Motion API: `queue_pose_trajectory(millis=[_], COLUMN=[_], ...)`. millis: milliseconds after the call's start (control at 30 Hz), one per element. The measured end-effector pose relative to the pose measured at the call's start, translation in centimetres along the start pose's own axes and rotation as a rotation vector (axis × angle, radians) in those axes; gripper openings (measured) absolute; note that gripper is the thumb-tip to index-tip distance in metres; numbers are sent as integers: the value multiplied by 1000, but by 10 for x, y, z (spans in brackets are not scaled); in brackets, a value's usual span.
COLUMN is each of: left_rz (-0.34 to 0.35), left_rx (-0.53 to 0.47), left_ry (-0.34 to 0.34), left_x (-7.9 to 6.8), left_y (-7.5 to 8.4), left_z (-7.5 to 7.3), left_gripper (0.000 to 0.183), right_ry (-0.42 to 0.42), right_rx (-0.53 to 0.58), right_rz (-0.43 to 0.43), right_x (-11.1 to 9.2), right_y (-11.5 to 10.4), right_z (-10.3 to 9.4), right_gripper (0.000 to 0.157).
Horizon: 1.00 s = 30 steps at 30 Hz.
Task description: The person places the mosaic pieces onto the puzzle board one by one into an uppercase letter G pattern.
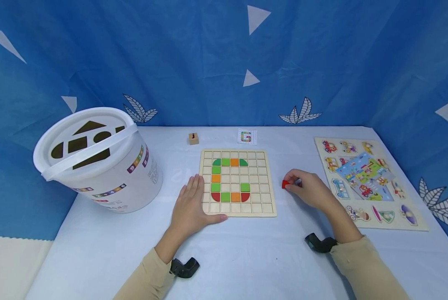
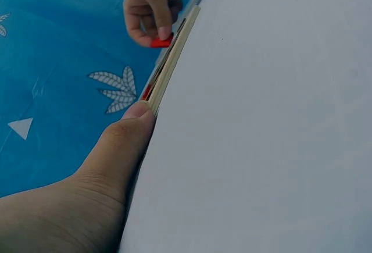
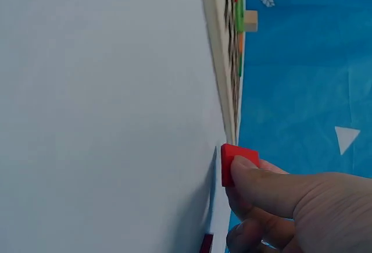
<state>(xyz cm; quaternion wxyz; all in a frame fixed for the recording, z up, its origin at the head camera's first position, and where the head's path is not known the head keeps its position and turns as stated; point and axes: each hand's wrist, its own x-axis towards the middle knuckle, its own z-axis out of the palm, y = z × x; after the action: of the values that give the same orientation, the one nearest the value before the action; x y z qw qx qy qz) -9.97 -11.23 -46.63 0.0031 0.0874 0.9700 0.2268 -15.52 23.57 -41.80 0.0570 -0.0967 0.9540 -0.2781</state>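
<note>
A wooden grid board lies mid-table, with green, orange and red tiles set in some of its squares in a G-like outline. My left hand rests along the board's left side, fingers straight and the thumb at its front edge; in the left wrist view the thumb touches that edge. To the right of the board my right hand pinches a red tile between thumb and fingers. The other fingers are curled beneath in the right wrist view.
A white lidded bucket with shape holes stands at the left. Behind the board are a wooden cube and a small pattern card. A picture puzzle board with a colourful sheet on it lies at the right.
</note>
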Motion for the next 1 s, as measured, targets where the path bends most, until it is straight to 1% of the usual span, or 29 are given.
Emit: queue_pose_trajectory(millis=[167, 333, 500, 733, 1000], left_rz=[-1, 0, 0, -2, 6], left_rx=[-3, 5, 6, 14, 9], left_ry=[-2, 6, 9, -3, 3], left_x=[0, 0, 0, 0, 1], left_y=[0, -1, -1, 0, 0], left_z=[0, 1, 2, 1, 2], left_gripper=[137, 137, 137, 137, 136], right_ry=[5, -28, -59, -65, -60], right_rx=[65, 132, 158, 148, 114], right_rz=[9, -16, -33, -40, -38], right_x=[11, 21, 32, 42, 43], right_y=[-22, -48, -65, -74, -79], right_z=[9, 24, 39, 53, 56], right_gripper=[14, 15, 15, 12, 12])
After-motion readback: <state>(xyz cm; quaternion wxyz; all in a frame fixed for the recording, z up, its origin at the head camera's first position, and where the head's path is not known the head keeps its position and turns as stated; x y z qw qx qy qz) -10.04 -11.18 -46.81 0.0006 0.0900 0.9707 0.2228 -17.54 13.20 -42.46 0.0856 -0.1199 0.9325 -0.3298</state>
